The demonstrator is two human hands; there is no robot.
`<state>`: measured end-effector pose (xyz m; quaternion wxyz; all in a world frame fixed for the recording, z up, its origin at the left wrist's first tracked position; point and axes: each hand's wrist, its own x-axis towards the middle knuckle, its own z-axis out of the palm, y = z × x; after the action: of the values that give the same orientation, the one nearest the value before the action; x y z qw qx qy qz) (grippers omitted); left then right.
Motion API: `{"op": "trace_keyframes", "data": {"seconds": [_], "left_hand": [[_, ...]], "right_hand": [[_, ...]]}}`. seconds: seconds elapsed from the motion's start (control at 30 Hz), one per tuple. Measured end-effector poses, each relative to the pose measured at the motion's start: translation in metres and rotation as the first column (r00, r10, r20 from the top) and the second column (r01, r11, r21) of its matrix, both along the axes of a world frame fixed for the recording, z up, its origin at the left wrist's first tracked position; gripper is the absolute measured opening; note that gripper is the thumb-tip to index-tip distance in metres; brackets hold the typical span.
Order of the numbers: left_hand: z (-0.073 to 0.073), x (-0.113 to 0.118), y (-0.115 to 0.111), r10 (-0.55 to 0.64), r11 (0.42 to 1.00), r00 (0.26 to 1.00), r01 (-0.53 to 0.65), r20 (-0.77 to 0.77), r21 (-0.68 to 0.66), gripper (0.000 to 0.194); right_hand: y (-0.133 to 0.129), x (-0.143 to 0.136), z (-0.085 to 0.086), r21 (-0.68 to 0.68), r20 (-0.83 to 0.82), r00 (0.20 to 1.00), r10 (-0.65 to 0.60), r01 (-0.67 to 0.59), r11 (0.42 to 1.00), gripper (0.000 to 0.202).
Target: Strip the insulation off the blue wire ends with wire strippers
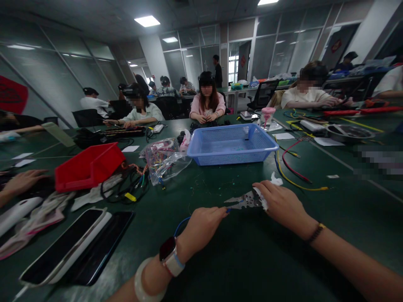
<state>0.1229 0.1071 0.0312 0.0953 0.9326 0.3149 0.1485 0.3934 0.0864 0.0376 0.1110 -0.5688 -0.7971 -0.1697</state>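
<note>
My right hand (277, 199) is closed round the handles of a pair of wire strippers (247, 200), with white tissue or wrapping showing between the fingers and the tool. The tool's jaws point left, slightly apart. In my left hand (204, 226), pinched between thumb and fingers, is a blue wire (181, 225); its end reaches the lower jaw of the strippers. The wire loops back behind the left wrist, where the rest of it is hidden. Both hands are just above the dark green table (252, 256).
Beyond my hands stands a blue plastic basket (233, 157). Left of it lie a clear bag of wires (163, 157), a red bin (90, 167) and two phones (63, 247) (103, 247). Loose coloured wires (292, 167) lie to the right. Other people sit around the table.
</note>
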Motion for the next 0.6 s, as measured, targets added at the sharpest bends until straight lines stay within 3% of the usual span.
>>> {"op": "trace_keyframes", "data": {"seconds": [0.23, 0.6], "left_hand": [[0.0015, -0.0005, 0.0007, -0.004, 1.000, 1.000, 0.004, -0.007, -0.028, 0.026], [0.0022, -0.0014, 0.0016, -0.012, 0.992, 0.998, 0.021, 0.068, -0.127, 0.028]], "right_hand": [[0.0014, -0.0003, 0.0028, -0.011, 0.045, 0.999, -0.025, 0.026, 1.000, 0.017], [0.0022, -0.0017, 0.0023, -0.081, 0.052, 0.996, -0.067, 0.071, 0.994, 0.015]]}}
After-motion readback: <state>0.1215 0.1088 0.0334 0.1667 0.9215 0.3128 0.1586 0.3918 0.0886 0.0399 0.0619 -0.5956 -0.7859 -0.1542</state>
